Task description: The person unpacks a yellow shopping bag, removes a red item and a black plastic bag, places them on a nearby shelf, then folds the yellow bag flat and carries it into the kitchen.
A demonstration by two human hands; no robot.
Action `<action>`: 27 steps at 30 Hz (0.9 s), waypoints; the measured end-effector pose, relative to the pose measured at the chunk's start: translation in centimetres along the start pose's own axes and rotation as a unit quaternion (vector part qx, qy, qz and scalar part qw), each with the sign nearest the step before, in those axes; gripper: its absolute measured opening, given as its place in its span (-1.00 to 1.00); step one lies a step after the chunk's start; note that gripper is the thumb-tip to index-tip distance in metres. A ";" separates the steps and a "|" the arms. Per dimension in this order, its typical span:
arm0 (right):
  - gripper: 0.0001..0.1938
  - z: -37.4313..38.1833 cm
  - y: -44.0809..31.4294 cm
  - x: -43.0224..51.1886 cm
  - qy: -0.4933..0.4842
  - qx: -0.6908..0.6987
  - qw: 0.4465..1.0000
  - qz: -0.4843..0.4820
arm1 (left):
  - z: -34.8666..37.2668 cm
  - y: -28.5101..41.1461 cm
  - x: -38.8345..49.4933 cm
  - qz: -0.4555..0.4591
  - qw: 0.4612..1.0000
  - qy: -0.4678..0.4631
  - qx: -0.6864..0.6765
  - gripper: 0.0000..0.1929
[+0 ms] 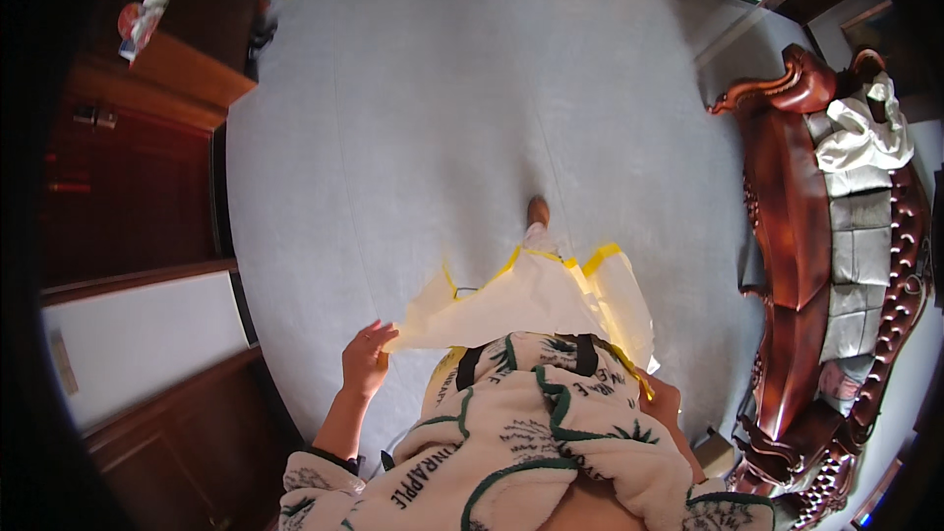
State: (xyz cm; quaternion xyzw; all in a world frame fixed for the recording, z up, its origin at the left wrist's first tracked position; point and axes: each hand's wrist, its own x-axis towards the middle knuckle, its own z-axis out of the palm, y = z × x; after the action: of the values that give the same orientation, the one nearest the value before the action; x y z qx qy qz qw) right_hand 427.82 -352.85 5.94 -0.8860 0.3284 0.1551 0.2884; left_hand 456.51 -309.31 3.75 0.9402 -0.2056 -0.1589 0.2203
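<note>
A large white sheet-like bag with yellow edging spreads in front of my waist; whether it is plastic or fabric I cannot tell. At its left corner, my left hand pinches the white material between thumb and fingers. On the other side, my right hand is at the yellow edge beside my hip, with its fingers partly hidden by the material and my sleeve. A brown shoe of mine shows beyond the far edge of the bag.
Grey floor stretches ahead. A carved wooden sofa with grey cushions and a white cloth stands at right. At left are a dark red door and a wooden cabinet with items on top. A cardboard box lies near the sofa's lower end.
</note>
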 end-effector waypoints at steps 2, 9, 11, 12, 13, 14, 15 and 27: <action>-0.69 -2.7 -0.2 7.9 0.034 0.042 0.997 -0.046 | -1.8 2.8 8.9 0.019 0.996 0.079 -0.019 -0.74; -0.10 -20.5 -9.5 34.7 -0.110 -0.035 0.991 -0.064 | -10.7 16.6 38.2 0.148 0.970 0.164 -0.105 -0.91; 0.04 -24.3 -16.2 42.2 -0.034 0.081 0.972 -0.219 | -13.1 20.2 46.5 0.278 0.938 0.198 -0.057 -0.90; 0.03 -25.5 -19.9 45.8 -0.034 0.082 0.951 -0.296 | -14.1 21.9 50.3 0.311 0.924 0.218 -0.044 -0.89; 0.02 -26.2 -23.6 49.1 -0.033 0.082 0.924 -0.373 | -15.1 23.6 54.1 0.333 0.914 0.231 -0.028 -0.88; -0.09 -26.4 -27.0 51.5 -0.111 0.091 0.934 -0.328 | -16.2 25.0 57.7 0.353 0.904 0.243 -0.010 -0.86; -0.19 -26.6 -30.2 54.1 -0.174 0.119 0.925 -0.315 | -17.3 26.1 61.3 0.377 0.890 0.257 0.005 -0.86; -0.84 -43.6 -48.5 85.9 0.184 0.287 0.901 -0.269 | -35.2 25.4 102.5 0.213 0.961 -0.132 -0.114 -0.45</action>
State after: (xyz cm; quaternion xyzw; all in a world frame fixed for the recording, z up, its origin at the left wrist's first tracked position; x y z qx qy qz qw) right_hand 527.31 -391.92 20.19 -0.8325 0.1552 -0.1947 0.4950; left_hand 550.85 -364.60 24.58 0.8142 -0.4087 -0.2531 0.3256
